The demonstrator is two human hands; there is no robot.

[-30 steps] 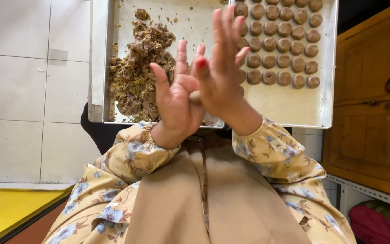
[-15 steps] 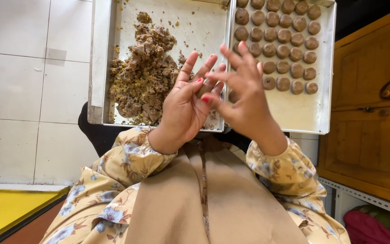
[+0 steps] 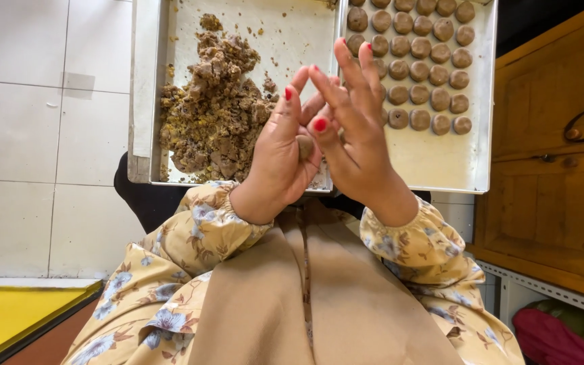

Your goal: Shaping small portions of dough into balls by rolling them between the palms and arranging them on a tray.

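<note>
A small brown dough ball (image 3: 305,146) is pressed between the two palms, just below the near edge of the tray (image 3: 144,101). It is cupped in the left hand (image 3: 280,159), and the right hand (image 3: 353,138) is laid flat against it. The fingers of both hands are spread and point upward; none are curled round the ball, which is held by the palms alone. Only a small part of the ball shows, so its finish cannot be judged.

On the right half of the tray, rows of shaped rounds (image 3: 422,57) are set out across the far part. The near part of that half is bare, and the last row is seen to stop short, so room for more remains.

On the left half of the tray, a large heap of crumbly dough (image 3: 214,118) is left unshaped, with loose crumbs scattered beyond it.

The work is judged to be partly done: a good batch is formed, one piece is in hand, and much dough remains to be portioned.
</note>
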